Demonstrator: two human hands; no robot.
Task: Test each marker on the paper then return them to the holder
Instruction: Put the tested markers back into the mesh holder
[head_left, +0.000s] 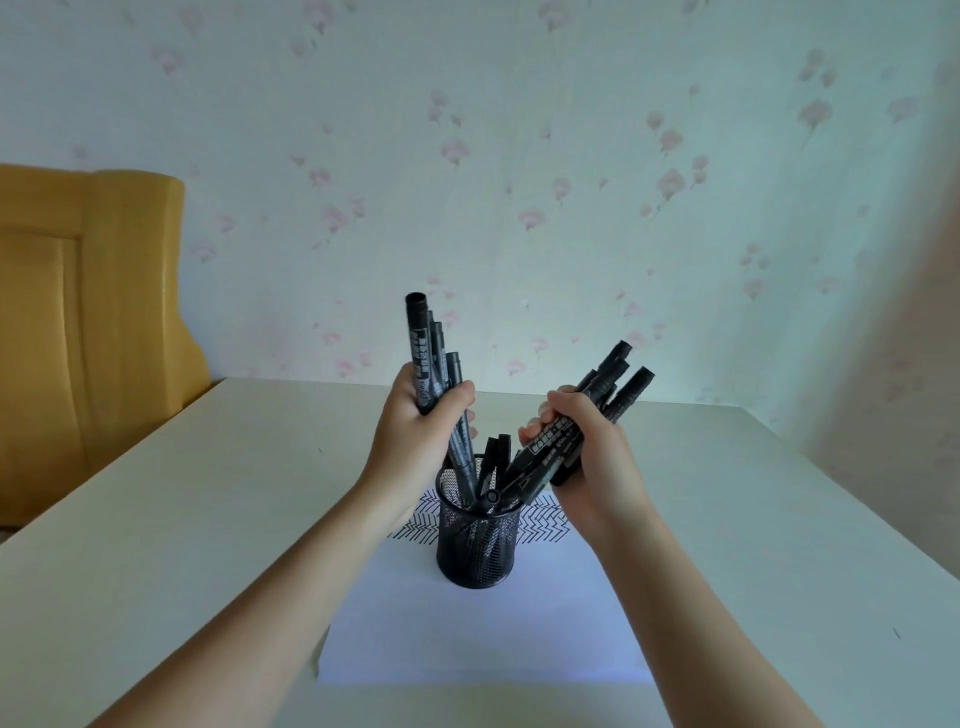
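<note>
In the middle: black mesh holder (477, 540) on paper (483, 623), few markers (493, 467) inside.
Left hand (415, 431): fingers wrapped round a marker bunch (431, 358).
Right hand (582, 441): fingers wrapped round another bunch (608, 384).
Left edge: yellow chair (88, 322) by tabletop (156, 545).

The holder (477, 540) was set on the paper (467, 623), itself laid on the table (156, 519). Markers (491, 475) were stood in it. A chair (78, 322) was placed left of the table, a wall (519, 156) behind.

Both bare forearms reach forward over the tabletop, converging toward its middle. The left hand (418, 415) is raised, wrist bent back, fingers curled tight into a fist-like grip. The right hand (582, 441) sits slightly lower, fingers wrapped, thumb on top.
</note>
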